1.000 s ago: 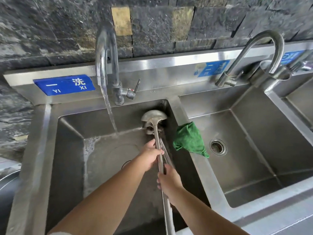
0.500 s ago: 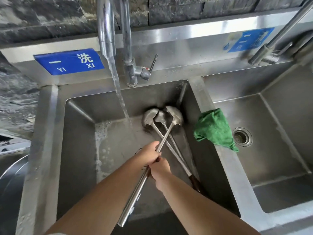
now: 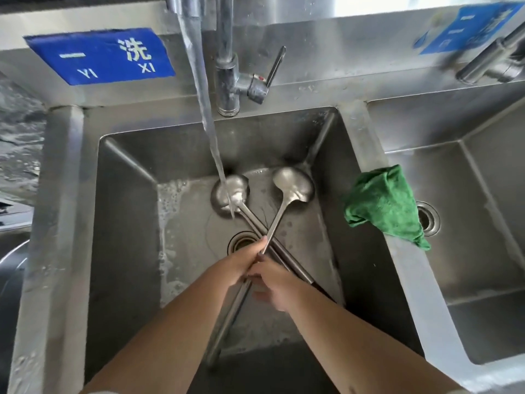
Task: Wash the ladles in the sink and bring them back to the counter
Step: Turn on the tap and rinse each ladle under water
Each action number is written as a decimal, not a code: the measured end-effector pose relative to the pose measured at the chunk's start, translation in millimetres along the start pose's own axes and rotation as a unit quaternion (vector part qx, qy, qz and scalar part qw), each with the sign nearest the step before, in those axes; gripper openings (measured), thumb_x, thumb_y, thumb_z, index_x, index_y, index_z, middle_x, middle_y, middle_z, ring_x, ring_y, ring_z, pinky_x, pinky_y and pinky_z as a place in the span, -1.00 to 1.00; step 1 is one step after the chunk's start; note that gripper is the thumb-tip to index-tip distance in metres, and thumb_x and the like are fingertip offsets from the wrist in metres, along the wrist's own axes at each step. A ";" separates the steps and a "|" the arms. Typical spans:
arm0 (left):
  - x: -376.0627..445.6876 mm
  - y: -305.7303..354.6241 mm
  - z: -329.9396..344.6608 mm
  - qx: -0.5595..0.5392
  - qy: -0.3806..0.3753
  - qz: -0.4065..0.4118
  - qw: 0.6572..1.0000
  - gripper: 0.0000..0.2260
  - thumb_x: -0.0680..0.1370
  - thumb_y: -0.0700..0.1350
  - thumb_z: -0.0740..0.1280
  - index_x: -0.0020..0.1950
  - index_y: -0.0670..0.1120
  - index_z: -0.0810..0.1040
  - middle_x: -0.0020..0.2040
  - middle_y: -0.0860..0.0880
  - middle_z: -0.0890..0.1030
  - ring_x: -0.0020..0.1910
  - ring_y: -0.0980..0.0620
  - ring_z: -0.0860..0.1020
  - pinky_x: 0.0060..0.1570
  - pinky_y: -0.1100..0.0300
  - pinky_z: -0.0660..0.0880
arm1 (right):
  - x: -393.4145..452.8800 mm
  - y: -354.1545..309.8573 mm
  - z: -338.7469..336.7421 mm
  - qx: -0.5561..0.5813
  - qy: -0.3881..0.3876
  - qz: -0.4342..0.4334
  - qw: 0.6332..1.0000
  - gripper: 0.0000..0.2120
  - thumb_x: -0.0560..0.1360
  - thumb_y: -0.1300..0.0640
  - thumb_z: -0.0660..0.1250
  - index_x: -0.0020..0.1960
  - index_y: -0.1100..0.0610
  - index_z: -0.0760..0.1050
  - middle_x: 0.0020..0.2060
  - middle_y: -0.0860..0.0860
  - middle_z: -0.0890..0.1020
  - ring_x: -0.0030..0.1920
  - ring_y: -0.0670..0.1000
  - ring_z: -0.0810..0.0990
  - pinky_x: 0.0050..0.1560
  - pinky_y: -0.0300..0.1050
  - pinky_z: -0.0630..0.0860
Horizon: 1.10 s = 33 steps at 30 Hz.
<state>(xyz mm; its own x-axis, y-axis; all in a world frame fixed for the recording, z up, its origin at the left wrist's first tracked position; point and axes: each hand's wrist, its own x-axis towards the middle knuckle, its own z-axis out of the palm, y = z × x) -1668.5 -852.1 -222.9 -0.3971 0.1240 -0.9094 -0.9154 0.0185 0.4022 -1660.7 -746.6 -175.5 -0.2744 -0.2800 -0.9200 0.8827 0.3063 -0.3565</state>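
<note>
Steel ladles [image 3: 257, 220] cross at centre frame in the left sink [image 3: 125, 223], one bowl under the tap stream [image 3: 211, 137], the other just right of it. Left hand [image 3: 244, 261] grips one handle where the handles cross; right hand [image 3: 274, 282] grasps the rest just below. Rigid, wet metal likely slips, so mid-handle holds suit best. Green cloth [image 3: 383, 206] drapes the divider.

A green cloth [image 3: 383, 206] drapes over the divider beside a blue sign [image 3: 99, 55].
</note>
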 end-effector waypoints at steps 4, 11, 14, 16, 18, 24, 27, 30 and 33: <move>-28.2 17.2 6.1 0.018 0.024 0.068 0.997 -0.60 0.68 0.11 0.03 -0.20 -0.03 0.48 -0.32 0.08 0.58 -0.41 0.30 0.54 -0.29 0.39 0.40 | -10.9 -21.5 -5.7 -0.033 -0.013 -0.035 0.999 -0.61 0.41 0.18 0.28 0.16 -0.17 0.49 0.18 -0.08 0.57 0.21 -0.08 0.49 0.13 0.01 0.42; -72.3 50.6 -33.0 0.048 0.089 0.195 0.976 -0.57 0.65 0.09 0.17 0.47 -0.07 0.35 0.48 0.02 0.36 0.43 0.06 0.31 0.29 0.34 0.26 | -50.6 -108.2 -27.1 -0.053 0.040 -0.175 0.982 -0.30 0.51 -0.02 0.40 0.55 -0.11 0.14 0.50 -0.07 0.27 0.45 0.01 0.30 0.45 0.07 0.23; -103.6 77.4 -48.9 0.124 0.140 0.220 0.957 -0.30 0.51 0.30 0.22 0.56 0.00 0.21 0.52 0.02 0.31 0.42 0.03 0.35 0.39 0.12 0.32 | -68.9 -159.4 -27.4 -0.069 0.065 -0.255 0.962 -0.25 0.52 -0.02 0.40 0.57 -0.16 0.06 0.56 -0.07 0.15 0.51 0.08 0.22 0.47 0.12 0.19; -131.6 100.9 -57.8 0.164 0.188 0.266 0.931 -0.40 0.57 0.14 0.28 0.56 0.01 0.21 0.43 0.00 0.40 0.13 0.13 0.49 0.02 0.35 0.46 | -85.9 -195.2 -22.4 -0.070 0.067 -0.307 0.947 -0.20 0.52 0.05 0.41 0.58 -0.15 0.00 0.57 -0.02 0.11 0.53 0.05 0.17 0.47 0.07 0.16; -148.8 124.3 -66.5 0.176 0.212 0.291 0.916 -0.37 0.58 0.00 0.32 0.59 0.03 0.12 0.42 0.01 0.36 0.07 0.16 0.51 -0.06 0.38 0.42 | -101.2 -226.6 -18.2 -0.095 0.088 -0.336 0.933 -0.16 0.52 0.08 0.41 0.59 -0.14 -0.06 0.56 0.01 0.13 0.52 0.07 0.20 0.45 0.06 0.17; -191.9 196.7 -76.6 0.128 0.247 0.325 0.904 -0.33 0.50 -0.16 0.44 0.54 -0.12 0.20 0.42 -0.29 0.40 0.35 -0.25 0.45 0.33 -0.16 0.41 | -129.1 -282.7 -3.5 -0.130 0.121 -0.376 0.909 -0.13 0.51 0.16 0.42 0.61 0.04 -0.09 0.53 0.11 0.20 0.42 0.15 0.36 0.24 -0.04 0.39; -198.0 225.8 -78.5 0.148 0.249 0.360 0.887 -0.28 0.41 0.06 0.46 0.48 -0.20 0.33 0.43 -0.21 0.43 0.40 -0.16 0.42 0.38 -0.14 0.37 | -131.1 -288.8 5.7 -0.141 0.137 -0.383 0.903 -0.02 0.37 0.09 0.51 0.59 0.08 -0.03 0.52 0.14 0.23 0.43 0.18 0.34 0.34 0.02 0.34; -192.2 238.8 -79.5 0.154 0.191 0.392 0.887 -0.32 0.49 -0.21 0.45 0.51 0.00 0.18 0.40 0.00 0.42 0.33 0.25 0.43 0.36 0.20 0.38 | -128.1 -289.2 11.9 -0.114 0.136 -0.381 0.907 0.00 0.32 0.10 0.49 0.58 0.04 -0.04 0.51 0.15 0.23 0.44 0.20 0.32 0.40 0.16 0.32; -192.0 243.3 -82.1 0.166 0.189 0.376 0.892 -0.17 0.47 -0.20 0.44 0.60 0.07 0.03 0.54 0.01 0.23 0.47 0.02 0.30 0.44 -0.02 0.31 | -127.3 -291.5 13.2 -0.122 0.139 -0.378 0.907 -0.01 0.40 0.14 0.47 0.59 0.00 -0.11 0.54 0.12 0.17 0.47 0.19 0.27 0.43 0.19 0.28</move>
<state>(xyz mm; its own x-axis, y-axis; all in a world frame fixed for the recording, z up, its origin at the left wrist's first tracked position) -1820.5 -952.9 40.8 -0.9420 -0.1166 -0.3146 -0.3352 0.3710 0.8660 -1878.1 -812.2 47.6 -0.8817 -0.2643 -0.3908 0.3002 0.3248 -0.8969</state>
